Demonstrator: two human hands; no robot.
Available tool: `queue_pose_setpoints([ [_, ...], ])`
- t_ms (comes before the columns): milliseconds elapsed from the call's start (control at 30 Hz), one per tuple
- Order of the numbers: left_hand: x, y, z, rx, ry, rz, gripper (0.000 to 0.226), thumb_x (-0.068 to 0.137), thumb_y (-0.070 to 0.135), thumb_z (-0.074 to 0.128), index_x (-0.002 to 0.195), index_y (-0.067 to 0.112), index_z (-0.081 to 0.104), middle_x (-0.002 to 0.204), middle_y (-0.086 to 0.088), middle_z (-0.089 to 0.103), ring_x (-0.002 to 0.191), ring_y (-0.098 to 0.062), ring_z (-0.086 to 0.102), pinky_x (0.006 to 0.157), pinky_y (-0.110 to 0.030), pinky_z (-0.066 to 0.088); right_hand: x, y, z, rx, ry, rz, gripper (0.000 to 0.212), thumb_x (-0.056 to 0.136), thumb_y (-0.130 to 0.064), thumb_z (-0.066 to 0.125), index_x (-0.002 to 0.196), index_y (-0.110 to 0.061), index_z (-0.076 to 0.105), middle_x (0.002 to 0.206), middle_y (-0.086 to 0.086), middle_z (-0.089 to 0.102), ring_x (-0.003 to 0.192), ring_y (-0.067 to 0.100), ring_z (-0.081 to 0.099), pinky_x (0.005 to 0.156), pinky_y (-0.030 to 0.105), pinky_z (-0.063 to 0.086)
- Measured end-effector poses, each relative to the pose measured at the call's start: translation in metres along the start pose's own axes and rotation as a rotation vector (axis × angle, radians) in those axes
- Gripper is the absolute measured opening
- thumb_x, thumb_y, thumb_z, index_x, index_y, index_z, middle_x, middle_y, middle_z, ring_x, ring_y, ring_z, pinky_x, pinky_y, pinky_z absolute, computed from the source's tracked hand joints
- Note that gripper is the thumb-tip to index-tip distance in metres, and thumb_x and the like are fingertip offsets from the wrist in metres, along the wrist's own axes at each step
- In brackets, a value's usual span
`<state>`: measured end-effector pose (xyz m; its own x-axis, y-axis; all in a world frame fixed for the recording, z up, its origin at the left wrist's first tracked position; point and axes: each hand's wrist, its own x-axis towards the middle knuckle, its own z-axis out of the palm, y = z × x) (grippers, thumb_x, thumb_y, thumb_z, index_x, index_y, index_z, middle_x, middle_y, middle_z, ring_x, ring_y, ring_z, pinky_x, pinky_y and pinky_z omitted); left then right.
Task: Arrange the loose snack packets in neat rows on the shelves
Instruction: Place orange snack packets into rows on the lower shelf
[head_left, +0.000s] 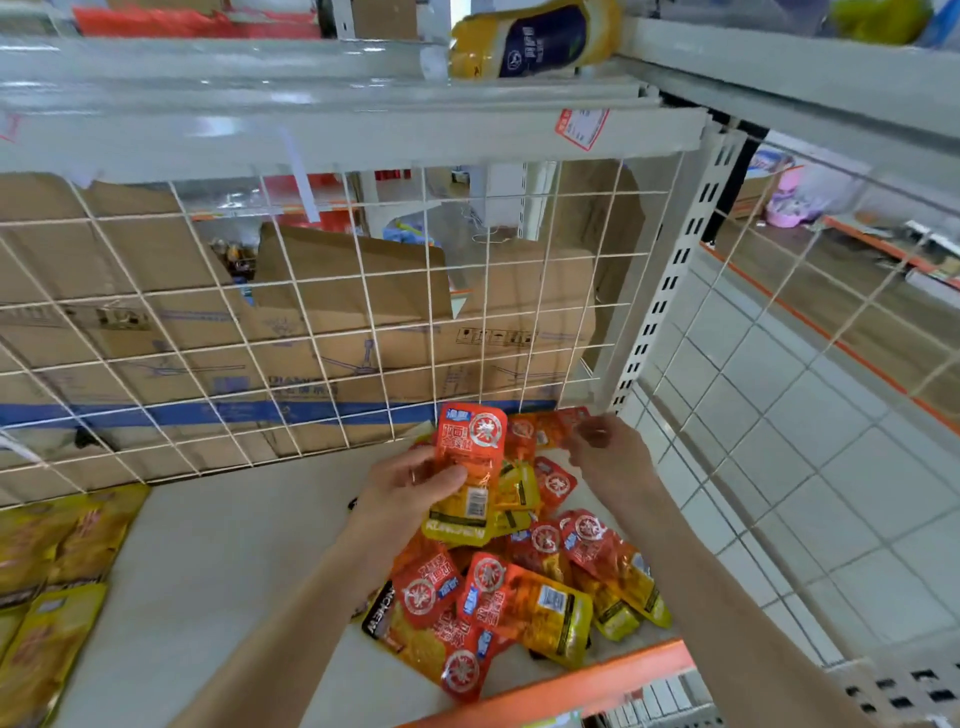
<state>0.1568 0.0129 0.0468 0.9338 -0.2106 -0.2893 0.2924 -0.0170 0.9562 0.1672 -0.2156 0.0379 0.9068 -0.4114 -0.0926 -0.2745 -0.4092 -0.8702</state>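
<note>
1. Head view: wire mesh (311, 323) backs the shelf (234, 545), cardboard boxes (405, 280) behind, yellow packets (52, 571) at left.
2. Loose packet pile (519, 597) lies at the shelf's right; left hand (410, 488) grips 1 red packet (470, 452) above it; right hand (608, 447) is blurred, grasp unclear.

The raised packet (470, 457) is red-orange at the top, with a white round emblem and a small blue label. Lower down it is yellow, with a white barcode patch. The heap of packets (524, 597) repeats the same red, orange and yellow with white roundels (a few show black strips). The packets at the left (52, 561) are golden yellow with reddish print. The shelf board (234, 545) is off-white and its front edge (571, 686) is orange. The wire grid (363, 279) is white, in squares. The cardboard boxes (156, 270) are brown, one crossed by a blue band. The bottle (535, 41) is yellow with a navy label. The floor tiles (779, 415) are pale grey-white, in a grid.
</note>
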Motion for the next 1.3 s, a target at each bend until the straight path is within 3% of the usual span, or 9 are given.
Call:
queue_pose_setpoints([
  [133, -0.004, -0.002, -0.012, -0.011, 0.022, -0.02, 0.03, 0.086, 0.023, 0.073, 0.116, 0.018, 0.071, 0.102, -0.008, 0.077, 0.092, -0.029, 0.075, 0.09, -0.049, 0.056, 0.009, 0.038, 0.013, -0.297, -0.095, 0.188, 0.027, 0.082, -0.033, 0.071, 0.101, -0.017, 0.061, 0.1, 0.002, 0.066, 0.095, 0.021, 0.062, 0.08, 0.033, 0.051],
  [300, -0.007, -0.006, -0.015, 0.024, 0.085, -0.036, 0.028, 0.087, 0.023, 0.074, 0.115, 0.019, 0.071, 0.101, -0.004, 0.077, 0.091, -0.025, 0.075, 0.093, -0.053, 0.056, 0.023, 0.051, 0.031, -0.502, -0.165, 0.216, 0.058, 0.077, -0.059, 0.067, 0.105, -0.009, 0.061, 0.109, 0.011, 0.063, 0.099, 0.027, 0.061, 0.076, 0.034, 0.046],
  [500, -0.007, -0.01, -0.016, 0.036, 0.088, -0.054, 0.027, 0.088, 0.024, 0.074, 0.115, 0.018, 0.071, 0.102, -0.005, 0.077, 0.093, -0.028, 0.075, 0.094, -0.055, 0.055, 0.019, 0.041, 0.027, -0.253, -0.141, 0.164, 0.007, 0.081, -0.023, 0.068, 0.081, -0.019, 0.063, 0.085, 0.004, 0.069, 0.076, 0.019, 0.067, 0.071, 0.035, 0.056],
  [633, -0.004, -0.008, -0.011, 0.059, 0.072, -0.036, 0.026, 0.089, 0.028, 0.074, 0.115, 0.022, 0.072, 0.105, -0.003, 0.077, 0.095, -0.026, 0.074, 0.094, -0.054, 0.055, 0.021, 0.04, 0.01, -0.196, 0.028, 0.138, 0.01, 0.083, -0.003, 0.059, 0.085, -0.012, 0.062, 0.086, 0.003, 0.065, 0.082, 0.021, 0.06, 0.072, 0.034, 0.051],
  [800, -0.002, -0.004, 0.002, 0.047, 0.036, -0.028, 0.022, 0.09, 0.024, 0.073, 0.112, 0.021, 0.072, 0.102, -0.002, 0.077, 0.094, -0.025, 0.075, 0.096, -0.053, 0.054, 0.018, 0.041, -0.003, 0.114, 0.019, 0.249, 0.017, 0.089, -0.016, 0.069, 0.101, -0.018, 0.058, 0.086, 0.006, 0.068, 0.067, 0.018, 0.066, 0.053, 0.028, 0.05],
  [900, -0.003, -0.004, 0.009, 0.074, 0.01, -0.029, 0.019, 0.089, 0.027, 0.073, 0.108, 0.024, 0.073, 0.101, 0.001, 0.077, 0.094, -0.022, 0.075, 0.097, -0.052, 0.053, 0.016, 0.049, -0.002, 0.171, -0.113, 0.351, 0.04, 0.072, -0.01, 0.087, 0.105, -0.014, 0.064, 0.094, 0.008, 0.071, 0.083, 0.02, 0.068, 0.069, 0.033, 0.056],
  [1000, -0.005, -0.001, 0.012, 0.07, -0.02, -0.023, 0.016, 0.09, 0.026, 0.072, 0.106, 0.025, 0.074, 0.101, 0.001, 0.077, 0.095, -0.021, 0.074, 0.098, -0.051, 0.053, 0.006, 0.047, -0.004, 0.099, -0.164, 0.334, 0.03, 0.075, -0.001, 0.081, 0.098, -0.014, 0.067, 0.092, 0.005, 0.069, 0.082, 0.016, 0.065, 0.059, 0.021, 0.05],
  [1133, -0.009, 0.006, 0.007, 0.05, 0.012, -0.004, 0.018, 0.09, 0.027, 0.072, 0.108, 0.024, 0.073, 0.101, -0.001, 0.077, 0.094, -0.023, 0.075, 0.095, -0.051, 0.055, 0.002, 0.04, -0.013, 0.208, -0.056, 0.245, 0.011, 0.087, -0.006, 0.071, 0.097, -0.009, 0.067, 0.083, 0.009, 0.069, 0.064, 0.018, 0.061, 0.056, 0.03, 0.053],
  [1300, -0.02, 0.023, -0.012, -0.008, 0.07, 0.085, 0.018, 0.092, 0.028, 0.068, 0.107, 0.021, 0.073, 0.101, -0.004, 0.077, 0.094, -0.027, 0.074, 0.089, -0.048, 0.057, 0.002, 0.004, -0.033, 0.207, 0.119, 0.038, 0.01, 0.09, -0.024, 0.071, 0.096, -0.027, 0.064, 0.097, -0.001, 0.072, 0.081, 0.023, 0.072, 0.077, 0.053, 0.06],
])
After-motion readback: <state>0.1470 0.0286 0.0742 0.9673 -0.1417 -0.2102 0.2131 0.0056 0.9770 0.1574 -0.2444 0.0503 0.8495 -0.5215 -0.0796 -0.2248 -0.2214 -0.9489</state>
